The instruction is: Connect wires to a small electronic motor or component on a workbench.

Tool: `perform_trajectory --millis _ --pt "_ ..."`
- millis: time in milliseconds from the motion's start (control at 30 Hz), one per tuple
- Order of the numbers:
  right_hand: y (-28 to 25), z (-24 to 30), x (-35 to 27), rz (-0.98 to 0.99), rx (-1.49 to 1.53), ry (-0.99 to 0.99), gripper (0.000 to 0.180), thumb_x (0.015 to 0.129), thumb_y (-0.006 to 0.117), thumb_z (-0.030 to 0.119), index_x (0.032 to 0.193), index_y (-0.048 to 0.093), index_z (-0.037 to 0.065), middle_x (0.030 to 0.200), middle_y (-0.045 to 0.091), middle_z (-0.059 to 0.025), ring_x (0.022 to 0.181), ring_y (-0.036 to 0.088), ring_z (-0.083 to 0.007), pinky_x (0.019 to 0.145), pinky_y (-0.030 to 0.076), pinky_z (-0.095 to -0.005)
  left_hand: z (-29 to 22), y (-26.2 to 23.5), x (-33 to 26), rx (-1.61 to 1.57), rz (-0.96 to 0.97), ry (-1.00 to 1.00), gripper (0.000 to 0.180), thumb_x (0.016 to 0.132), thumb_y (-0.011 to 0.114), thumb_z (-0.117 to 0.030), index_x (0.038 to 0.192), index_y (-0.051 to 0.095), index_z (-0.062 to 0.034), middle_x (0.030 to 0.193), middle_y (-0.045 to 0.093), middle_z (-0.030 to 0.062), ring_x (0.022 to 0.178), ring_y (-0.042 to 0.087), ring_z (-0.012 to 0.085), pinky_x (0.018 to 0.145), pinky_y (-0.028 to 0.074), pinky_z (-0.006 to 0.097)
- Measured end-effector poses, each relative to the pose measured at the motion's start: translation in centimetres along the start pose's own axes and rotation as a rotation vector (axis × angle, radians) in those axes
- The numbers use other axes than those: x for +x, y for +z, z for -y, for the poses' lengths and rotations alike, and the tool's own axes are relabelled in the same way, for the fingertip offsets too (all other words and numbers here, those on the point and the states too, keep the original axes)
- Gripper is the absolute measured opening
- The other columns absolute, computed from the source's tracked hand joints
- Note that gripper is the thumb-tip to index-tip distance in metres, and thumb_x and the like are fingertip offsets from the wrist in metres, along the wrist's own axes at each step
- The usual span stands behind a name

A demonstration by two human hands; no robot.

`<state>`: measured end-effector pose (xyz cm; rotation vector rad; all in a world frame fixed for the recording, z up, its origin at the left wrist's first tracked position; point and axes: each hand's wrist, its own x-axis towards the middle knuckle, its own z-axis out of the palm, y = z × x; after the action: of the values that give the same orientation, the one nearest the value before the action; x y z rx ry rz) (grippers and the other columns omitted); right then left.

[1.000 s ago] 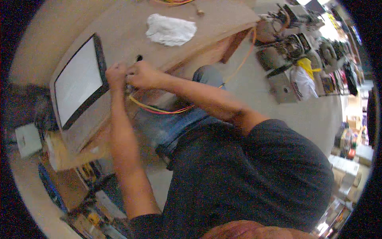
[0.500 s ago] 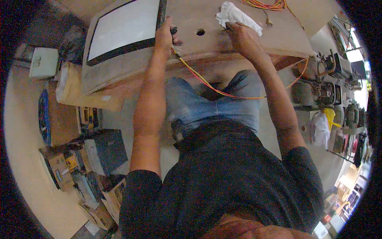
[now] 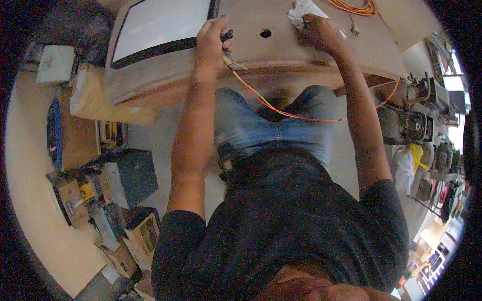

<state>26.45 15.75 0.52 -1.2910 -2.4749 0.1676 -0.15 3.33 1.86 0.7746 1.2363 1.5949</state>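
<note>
Counted on the tabletop [image 3: 281, 55]
One flat screen [image 3: 160, 22], one white cloth [image 3: 301, 7], one drilled hole [image 3: 265, 33], one orange wire bundle [image 3: 281, 108], two hands.

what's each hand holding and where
The left hand grips a small black connector at the end of the orange and yellow wires. The right hand grasps the white cloth.

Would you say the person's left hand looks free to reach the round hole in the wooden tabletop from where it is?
Probably yes. The left hand sits beside the hole, with bare wooden tabletop between them, though its fingers are closed on a small dark connector with wires.
</note>
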Motion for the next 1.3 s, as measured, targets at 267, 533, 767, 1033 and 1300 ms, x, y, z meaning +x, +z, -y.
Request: perform_trajectory --millis 267,533,767,1033,1300 --pt "-1.2 1.3 1.0 0.048 -0.047 -0.038 0.039 0.079 0.062 0.031 0.113 0.059 0.012 0.099 0.065 -0.0181 0.092 0.062 -0.0351 0.079 0.049 -0.0443 0.0 0.8 -0.5 0.046 -0.037 -0.081 0.028 0.079 0.066 -0.034 0.085 0.053 -0.0097 0.070 0.045 -0.0014 0.048 0.040 0.0078 0.044 0.038 0.026" --pt "1.1 -4.5 1.9 0.136 0.171 -0.158 0.032 0.087 0.053 0.026 0.111 0.060 0.006 0.106 0.063 -0.0182 0.098 0.060 -0.0357 0.085 0.047 -0.0423 0.4 1.9 -1.2 0.063 -0.003 -0.107 0.031 0.078 0.067 -0.035 0.090 0.057 -0.0084 0.071 0.047 -0.0005 0.048 0.040 0.0075 0.044 0.038 0.025" --pt "-3.1 3.2 1.3 0.014 0.052 -0.002 0.034 0.083 0.056 0.027 0.108 0.059 0.003 0.093 0.064 -0.0184 0.085 0.062 -0.0353 0.070 0.049 -0.0440 1.2 0.5 -1.4 0.050 -0.053 -0.103 0.030 0.078 0.068 -0.033 0.084 0.054 -0.0065 0.073 0.048 0.0016 0.048 0.041 0.0083 0.043 0.038 0.025" --pt "-1.2 1.3 2.0 -0.032 -0.102 0.009 0.023 0.079 0.055 0.024 0.089 0.061 0.003 0.085 0.063 -0.0213 0.078 0.061 -0.0398 0.067 0.049 -0.0475 1.6 0.5 -1.0 0.055 -0.060 -0.093 0.029 0.079 0.067 -0.032 0.082 0.053 -0.0062 0.070 0.047 0.0020 0.048 0.042 0.0096 0.042 0.038 0.026" --pt "-2.5 2.2 1.9 -0.077 0.020 -0.144 0.020 0.077 0.054 0.020 0.087 0.059 0.003 0.087 0.061 -0.0211 0.080 0.061 -0.0374 0.069 0.048 -0.0460 1.5 0.5 -1.0 0.050 -0.044 -0.044 0.031 0.079 0.068 -0.033 0.081 0.053 -0.0056 0.070 0.049 0.0036 0.046 0.042 0.0101 0.042 0.038 0.026"
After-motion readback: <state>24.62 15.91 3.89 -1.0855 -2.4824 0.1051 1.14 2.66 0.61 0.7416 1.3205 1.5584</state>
